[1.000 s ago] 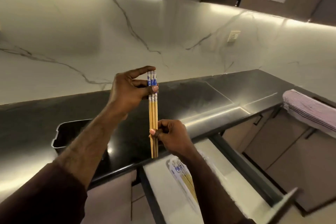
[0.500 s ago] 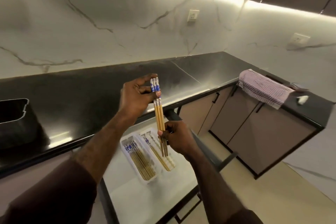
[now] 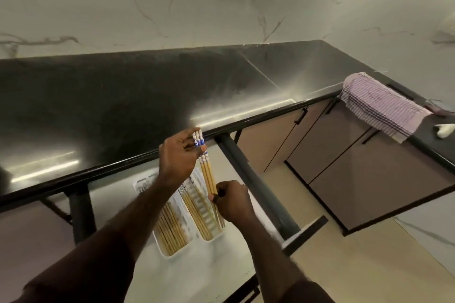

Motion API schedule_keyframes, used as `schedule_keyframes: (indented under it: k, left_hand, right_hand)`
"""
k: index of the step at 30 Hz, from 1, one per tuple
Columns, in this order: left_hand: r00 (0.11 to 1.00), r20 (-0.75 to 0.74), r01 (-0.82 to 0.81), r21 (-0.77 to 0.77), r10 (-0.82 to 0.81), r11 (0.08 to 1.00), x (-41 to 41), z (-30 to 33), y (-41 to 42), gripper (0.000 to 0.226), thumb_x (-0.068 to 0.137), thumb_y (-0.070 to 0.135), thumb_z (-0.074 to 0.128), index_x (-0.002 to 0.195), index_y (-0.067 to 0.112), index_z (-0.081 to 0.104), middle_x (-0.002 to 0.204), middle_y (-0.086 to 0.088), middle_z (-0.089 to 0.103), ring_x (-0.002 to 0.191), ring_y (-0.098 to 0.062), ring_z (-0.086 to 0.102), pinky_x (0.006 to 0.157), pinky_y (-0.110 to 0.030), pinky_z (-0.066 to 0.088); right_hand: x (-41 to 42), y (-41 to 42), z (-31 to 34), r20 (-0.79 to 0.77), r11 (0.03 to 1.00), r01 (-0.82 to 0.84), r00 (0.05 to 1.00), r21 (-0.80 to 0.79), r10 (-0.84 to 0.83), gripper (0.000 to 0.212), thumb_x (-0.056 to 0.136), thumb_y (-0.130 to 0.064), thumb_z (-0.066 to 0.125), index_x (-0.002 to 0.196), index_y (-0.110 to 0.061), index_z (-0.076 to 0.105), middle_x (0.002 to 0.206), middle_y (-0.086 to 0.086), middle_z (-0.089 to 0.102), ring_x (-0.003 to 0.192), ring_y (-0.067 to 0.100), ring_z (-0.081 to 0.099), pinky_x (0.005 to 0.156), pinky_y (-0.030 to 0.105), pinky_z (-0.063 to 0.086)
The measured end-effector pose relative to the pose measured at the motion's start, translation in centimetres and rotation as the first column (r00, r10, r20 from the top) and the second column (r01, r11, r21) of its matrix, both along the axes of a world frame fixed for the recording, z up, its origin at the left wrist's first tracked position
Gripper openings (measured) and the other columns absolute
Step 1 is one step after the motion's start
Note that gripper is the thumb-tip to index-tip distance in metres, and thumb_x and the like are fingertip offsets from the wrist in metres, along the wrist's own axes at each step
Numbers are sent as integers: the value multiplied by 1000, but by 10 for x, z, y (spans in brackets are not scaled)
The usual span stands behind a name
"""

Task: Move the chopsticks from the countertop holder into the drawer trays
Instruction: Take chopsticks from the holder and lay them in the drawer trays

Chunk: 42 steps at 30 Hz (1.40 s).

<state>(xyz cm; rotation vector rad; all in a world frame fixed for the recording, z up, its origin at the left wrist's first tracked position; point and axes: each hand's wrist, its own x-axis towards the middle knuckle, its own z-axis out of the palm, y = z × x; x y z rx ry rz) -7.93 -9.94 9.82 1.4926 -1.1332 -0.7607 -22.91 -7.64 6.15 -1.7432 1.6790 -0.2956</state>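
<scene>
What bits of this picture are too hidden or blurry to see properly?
Head view only:
- Tops of the chopsticks in the left tray: hidden by the left hand and its arm.
- Middle of the held chopsticks: covered by the right hand.
- Countertop holder: outside the picture.
- Small white thing on the counter: too blurry to identify.

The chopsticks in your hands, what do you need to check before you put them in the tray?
1. Chopsticks held at both ends: ok, left hand pinches the blue-patterned tops, right hand grips low on them.
2. Bundle lined up together: ok.
3. Drawer open: ok.
4. Bundle over the right tray: ok, its tips hang above it.
5. Room in that tray: ok, few chopsticks inside.
6. Left tray out of the way: ok.
</scene>
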Motion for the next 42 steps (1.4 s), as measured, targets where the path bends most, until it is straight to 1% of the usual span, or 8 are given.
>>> schedule_keyframes:
  k: [6,9,12,16,24,32,36,42]
  left_hand:
    - [973,232,-22,104,-3,994,7,-65,-34,56,82,13,73,134,10,52,113,-12,69,96,-20,69,81,-40,59]
    - [949,313,-26,202,-39,979,7,-94,-41,64,86,14,69,142,12,41,121,-13,66,103,-23,67,90,-33,53]
    - [923,380,-47,286,-68,957,4,-121,-45,61,91,14,63,146,13,36,127,-13,62,107,-26,65,86,-32,50]
    - [908,396,-35,392,-134,919,1,-150,-45,38,94,11,57,132,8,51,109,-11,67,82,-16,67,67,-23,57]
    - [875,418,-28,547,-244,837,-9,-176,-49,18,91,2,54,106,4,62,97,-12,68,88,-26,67,75,-34,56]
    - [779,466,-24,692,-420,722,-16,-180,-59,18,94,3,49,106,5,63,105,-12,68,96,-26,65,82,-31,54]
    - [740,487,-22,706,-464,708,-19,-183,-58,15,95,7,49,105,9,61,104,-9,67,93,-22,64,75,-29,54]
    - [643,523,-8,736,-560,677,-21,-185,-56,18,94,7,51,110,9,60,105,-10,67,95,-23,64,83,-35,55]
  right_hand:
    - [10,-37,-61,-47,991,-42,998,125,48,22,87,-25,63,85,-5,72,83,14,71,78,29,65,68,37,53]
    - [13,-42,-86,-104,984,-31,993,178,50,19,85,-24,61,77,-8,68,84,11,70,78,29,62,62,27,41]
    - [15,-41,-114,-125,978,-14,991,207,41,21,86,-22,58,66,-17,54,83,10,67,71,25,52,61,23,33]
    - [20,-36,-137,-155,971,18,988,237,20,17,88,-20,52,87,-13,67,90,7,68,84,28,65,72,28,50]
    - [28,-30,-157,-282,987,35,959,154,10,22,94,-27,51,108,-15,63,104,2,67,93,21,67,81,33,55]
    - [27,-26,-165,-271,994,-31,961,105,58,27,93,-36,57,117,-22,60,109,-4,68,92,16,68,81,32,57]
    - [26,-20,-165,-273,996,-67,959,54,79,38,92,-44,58,125,-26,53,116,-6,66,97,13,67,83,30,56]
    - [28,-22,-162,-290,993,-120,950,11,118,55,90,-48,61,135,-24,42,119,-7,66,97,12,68,82,28,56]
